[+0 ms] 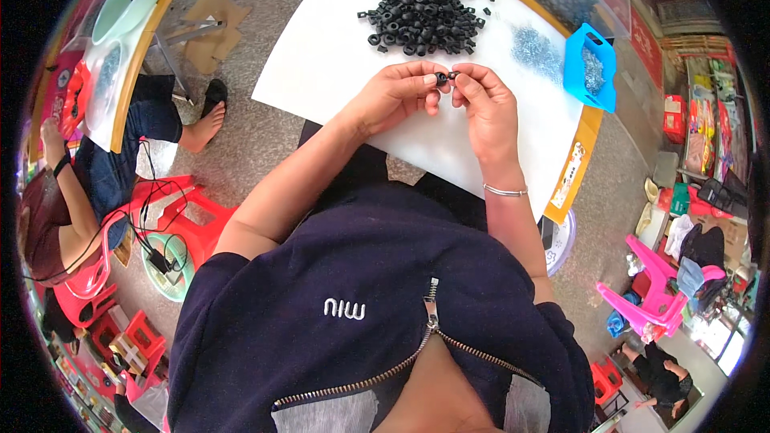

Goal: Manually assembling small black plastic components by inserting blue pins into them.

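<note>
Over the near part of the white tabletop (321, 56), my two hands meet at a small black plastic piece (442, 78). My left hand (399, 95) pinches it between thumb and fingers. My right hand (485, 104) is closed too, its thumb and forefinger pressed on a tiny dark part (452, 75) at the right end of that piece. Whether the two parts are joined I cannot tell. Just beyond my hands lies a heap of similar black plastic pieces (425, 16). To the right, small clear-bluish bits (537, 54) are spread on the table.
A blue plastic basket (573, 72) holding more small bits stands at the table's right edge. At the left, another person (72, 200) sits by a second table with a pale green basin (132, 0). A red stool (192, 216) and a pink stool (650, 289) stand on the floor.
</note>
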`<control>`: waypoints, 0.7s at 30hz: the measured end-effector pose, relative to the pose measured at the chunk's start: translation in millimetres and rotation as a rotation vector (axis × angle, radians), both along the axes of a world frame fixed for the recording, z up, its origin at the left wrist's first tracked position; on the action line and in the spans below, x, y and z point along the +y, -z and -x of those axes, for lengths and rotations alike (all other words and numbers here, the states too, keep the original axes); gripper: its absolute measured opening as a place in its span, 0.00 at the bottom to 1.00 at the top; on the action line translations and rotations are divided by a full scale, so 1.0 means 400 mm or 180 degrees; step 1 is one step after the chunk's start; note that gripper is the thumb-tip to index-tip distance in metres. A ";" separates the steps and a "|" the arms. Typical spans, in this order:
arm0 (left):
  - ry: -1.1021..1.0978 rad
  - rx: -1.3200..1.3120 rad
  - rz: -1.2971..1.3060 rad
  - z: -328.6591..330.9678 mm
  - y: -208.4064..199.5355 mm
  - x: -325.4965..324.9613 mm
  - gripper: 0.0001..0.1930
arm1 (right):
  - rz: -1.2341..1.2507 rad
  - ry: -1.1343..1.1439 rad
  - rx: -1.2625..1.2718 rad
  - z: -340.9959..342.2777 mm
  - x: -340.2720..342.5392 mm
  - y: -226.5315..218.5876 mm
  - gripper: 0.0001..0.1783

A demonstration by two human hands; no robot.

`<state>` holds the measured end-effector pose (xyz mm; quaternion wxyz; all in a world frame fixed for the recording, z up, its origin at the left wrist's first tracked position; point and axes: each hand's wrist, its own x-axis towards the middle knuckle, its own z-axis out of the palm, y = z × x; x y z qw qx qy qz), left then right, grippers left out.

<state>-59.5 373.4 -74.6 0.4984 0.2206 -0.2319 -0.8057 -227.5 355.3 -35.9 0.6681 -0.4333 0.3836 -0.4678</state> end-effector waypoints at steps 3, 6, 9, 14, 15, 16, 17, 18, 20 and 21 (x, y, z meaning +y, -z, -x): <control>0.0010 0.0013 0.0019 -0.002 0.000 0.000 0.13 | 0.0373 0.0091 0.0620 -0.008 0.013 -0.026 0.07; -0.0006 0.0007 -0.0015 -0.002 0.004 -0.001 0.14 | 0.0581 0.0205 0.1166 -0.012 0.020 -0.035 0.06; -0.0059 0.0021 0.0011 0.002 -0.002 0.001 0.11 | 0.0741 0.0222 0.1416 -0.008 0.024 -0.033 0.06; -0.0187 -0.0112 0.0088 0.009 0.005 -0.001 0.11 | 0.1415 0.0294 0.1930 -0.013 0.024 -0.043 0.06; -0.0237 -0.0184 0.0104 0.012 0.007 0.000 0.10 | 0.1565 0.0294 0.2039 -0.012 0.024 -0.044 0.06; -0.0261 -0.0200 0.0112 0.014 0.008 0.001 0.10 | 0.1604 0.0282 0.2080 -0.011 0.024 -0.046 0.06; -0.0286 -0.0217 0.0120 0.016 0.008 0.001 0.10 | 0.1641 0.0269 0.2121 -0.010 0.025 -0.048 0.06; -0.0313 -0.0232 0.0125 0.017 0.010 0.002 0.10 | 0.1677 0.0253 0.2163 -0.008 0.024 -0.050 0.06; -0.0343 -0.0430 0.0186 0.020 0.014 0.005 0.11 | 0.1780 0.0157 0.2325 -0.004 0.021 -0.057 0.06; -0.0353 -0.0529 0.0217 0.022 0.015 0.006 0.11 | 0.1829 0.0113 0.2407 -0.001 0.018 -0.058 0.06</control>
